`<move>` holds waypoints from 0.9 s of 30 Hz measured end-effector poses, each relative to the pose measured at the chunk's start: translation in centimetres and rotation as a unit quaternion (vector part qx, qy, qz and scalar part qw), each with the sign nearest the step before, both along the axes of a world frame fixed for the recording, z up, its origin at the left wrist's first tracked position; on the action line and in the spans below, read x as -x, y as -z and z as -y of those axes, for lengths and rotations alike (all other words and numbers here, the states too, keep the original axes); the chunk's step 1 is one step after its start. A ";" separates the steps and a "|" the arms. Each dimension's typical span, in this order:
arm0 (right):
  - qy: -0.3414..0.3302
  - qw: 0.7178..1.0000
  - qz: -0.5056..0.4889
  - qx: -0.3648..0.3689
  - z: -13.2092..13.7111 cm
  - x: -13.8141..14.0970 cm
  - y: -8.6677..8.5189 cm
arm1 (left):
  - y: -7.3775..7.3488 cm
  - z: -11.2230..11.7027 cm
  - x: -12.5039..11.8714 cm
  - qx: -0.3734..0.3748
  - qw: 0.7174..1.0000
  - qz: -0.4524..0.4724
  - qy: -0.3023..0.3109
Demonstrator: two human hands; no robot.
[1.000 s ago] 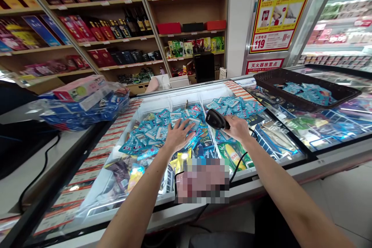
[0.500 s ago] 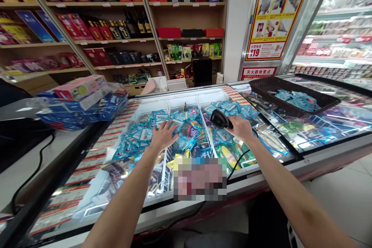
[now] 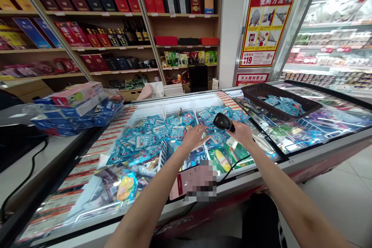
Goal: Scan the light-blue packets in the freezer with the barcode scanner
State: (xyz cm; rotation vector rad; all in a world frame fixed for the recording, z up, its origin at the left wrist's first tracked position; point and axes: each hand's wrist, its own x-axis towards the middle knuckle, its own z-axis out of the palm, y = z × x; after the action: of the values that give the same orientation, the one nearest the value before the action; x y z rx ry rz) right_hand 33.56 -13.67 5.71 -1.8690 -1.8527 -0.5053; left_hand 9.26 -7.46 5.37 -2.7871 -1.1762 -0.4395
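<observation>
Head camera looks forward; down across the freezer [image 3: 238,182].

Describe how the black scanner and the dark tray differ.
The black scanner is gripped in the right hand; the dark tray rests on the freezer top. The scanner is small and rounded; the tray is broad, with blue packets inside. Both are dark.

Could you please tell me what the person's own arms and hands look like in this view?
Both the left forearm and the right forearm are bare, with no sleeves in view. The left hand and right hand wear no gloves, and no watch or bracelet shows at either wrist. Whether there is a ring is too small to tell.
</observation>
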 end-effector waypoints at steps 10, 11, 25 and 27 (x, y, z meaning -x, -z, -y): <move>0.021 0.999 -0.050 -0.005 0.9 -2.7 -0.4 | 1.9 0.1 -8.3 0.022 1.000 -0.004 -0.022; 0.025 0.998 -0.063 -0.007 0.8 -2.9 -0.4 | 2.0 -0.1 -9.0 0.017 0.999 -0.001 -0.030; 0.048 0.995 -0.048 0.067 0.0 -2.7 0.0 | 2.5 -2.1 -6.2 0.028 1.000 -0.011 -0.002; 0.050 0.995 -0.043 0.072 -0.1 -2.5 -0.1 | 2.2 -1.7 -5.1 0.015 1.000 -0.010 0.020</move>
State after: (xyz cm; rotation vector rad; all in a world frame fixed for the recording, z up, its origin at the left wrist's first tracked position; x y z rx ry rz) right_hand 36.03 -13.59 5.76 -2.0529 -1.7875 -0.3253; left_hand 14.32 -5.75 3.18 -2.8383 -1.1334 -0.4003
